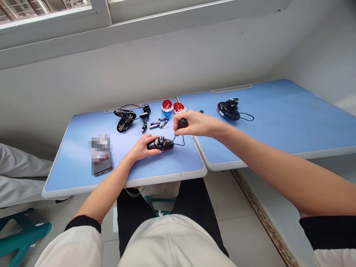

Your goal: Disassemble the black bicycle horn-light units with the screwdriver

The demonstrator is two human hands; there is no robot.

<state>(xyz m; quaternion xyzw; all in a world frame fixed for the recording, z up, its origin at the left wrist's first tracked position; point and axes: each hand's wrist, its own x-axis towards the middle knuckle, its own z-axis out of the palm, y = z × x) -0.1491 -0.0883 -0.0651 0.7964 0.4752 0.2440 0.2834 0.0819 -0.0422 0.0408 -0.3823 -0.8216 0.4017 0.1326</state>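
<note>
My left hand is closed around a black device housing that lies on the blue table near its front, bracket side up. A thin black cable loops off the housing's right end. In my right hand is a screwdriver with a dark handle, fingers wrapped round it. Its shaft slants down and the tip meets the housing's right end; whether it sits in a screw is too small to tell. Just behind lie several batteries, a red and blue plastic cover and a second red cover, partly behind my right hand.
Black shell parts with cables and a small black clamp lie at the back left. A phone, partly blurred, rests at the left. On the adjoining right table stands a similar black device. Another person's trouser leg shows at far left.
</note>
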